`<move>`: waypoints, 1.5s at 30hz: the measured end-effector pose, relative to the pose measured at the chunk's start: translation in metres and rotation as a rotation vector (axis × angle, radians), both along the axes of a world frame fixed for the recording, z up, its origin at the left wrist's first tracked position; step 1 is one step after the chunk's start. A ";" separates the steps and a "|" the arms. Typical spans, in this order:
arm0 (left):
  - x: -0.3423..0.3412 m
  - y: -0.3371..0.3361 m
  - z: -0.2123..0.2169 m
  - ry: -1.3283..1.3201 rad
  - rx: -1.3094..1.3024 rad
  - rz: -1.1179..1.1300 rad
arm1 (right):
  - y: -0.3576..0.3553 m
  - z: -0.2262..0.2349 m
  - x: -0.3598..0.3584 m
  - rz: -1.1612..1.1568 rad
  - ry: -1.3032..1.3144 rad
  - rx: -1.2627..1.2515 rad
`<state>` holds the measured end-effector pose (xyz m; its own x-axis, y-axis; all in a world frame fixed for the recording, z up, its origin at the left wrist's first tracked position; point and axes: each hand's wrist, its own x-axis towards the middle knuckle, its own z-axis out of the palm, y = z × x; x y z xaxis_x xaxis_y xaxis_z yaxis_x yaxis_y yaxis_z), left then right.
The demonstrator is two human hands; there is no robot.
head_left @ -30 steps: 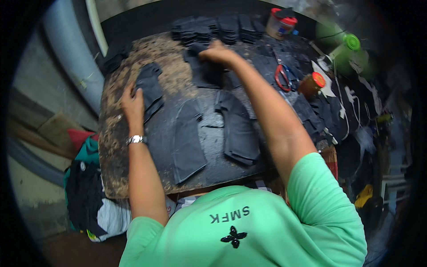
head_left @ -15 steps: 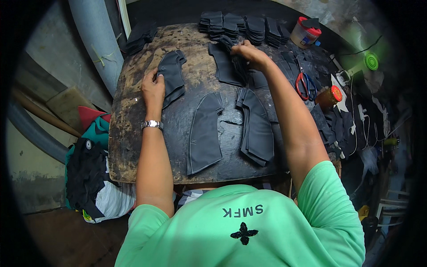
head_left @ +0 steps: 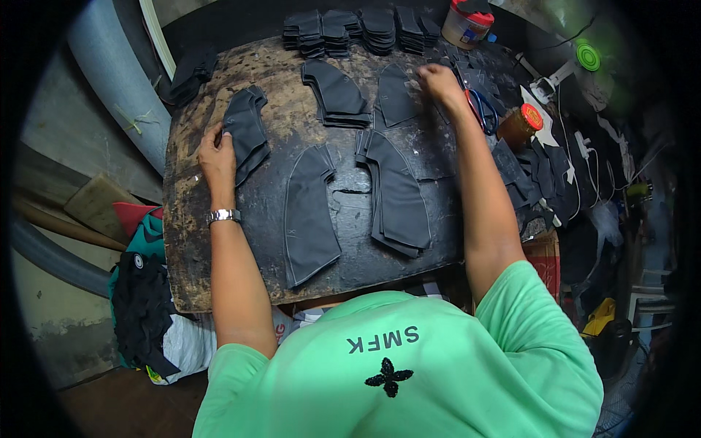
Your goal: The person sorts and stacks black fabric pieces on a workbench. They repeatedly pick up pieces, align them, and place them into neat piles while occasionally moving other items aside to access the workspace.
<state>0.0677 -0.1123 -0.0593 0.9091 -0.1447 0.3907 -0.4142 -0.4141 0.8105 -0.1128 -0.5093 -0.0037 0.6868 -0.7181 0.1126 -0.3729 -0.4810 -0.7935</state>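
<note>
My left hand [head_left: 217,157] rests flat on the worn wooden table [head_left: 191,248], its fingers touching a small stack of black cut pieces [head_left: 246,133]. My right hand [head_left: 440,80] reaches to the far right of the table and pinches the edge of a single black cut piece [head_left: 396,97]. Between my arms lie a long black piece [head_left: 309,217] and a stack of similar long pieces [head_left: 398,197]. Another stack of black pieces [head_left: 336,91] lies farther back in the middle. A watch is on my left wrist.
Several piles of black pieces [head_left: 361,29] line the table's far edge. A red-lidded jar [head_left: 466,22], red-handled scissors [head_left: 482,109] and an orange-capped bottle [head_left: 522,124] stand at the right among loose black scraps. A grey pipe [head_left: 109,80] and clothes [head_left: 142,306] sit left.
My right hand has moved from the middle back of the table to the right, onto the single piece there. My left hand stays by the left stack. The view has shifted.
</note>
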 end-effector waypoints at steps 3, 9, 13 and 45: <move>-0.003 0.000 0.002 0.018 0.022 0.027 | 0.013 -0.033 -0.037 -0.047 0.023 -0.067; -0.006 0.002 0.007 -0.083 0.005 0.004 | 0.051 -0.044 -0.046 -0.035 -0.110 -0.517; -0.007 0.004 0.008 -0.013 0.017 -0.016 | 0.060 -0.037 -0.044 -0.033 -0.003 -0.484; -0.040 0.009 0.048 -0.132 0.425 -0.275 | 0.059 -0.044 -0.042 -0.010 -0.081 -0.554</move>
<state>0.0277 -0.1028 -0.0109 0.7623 -0.5417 0.3542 -0.6411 -0.5569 0.5281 -0.1547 -0.4507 -0.0477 0.6534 -0.5434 0.5271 -0.3282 -0.8307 -0.4497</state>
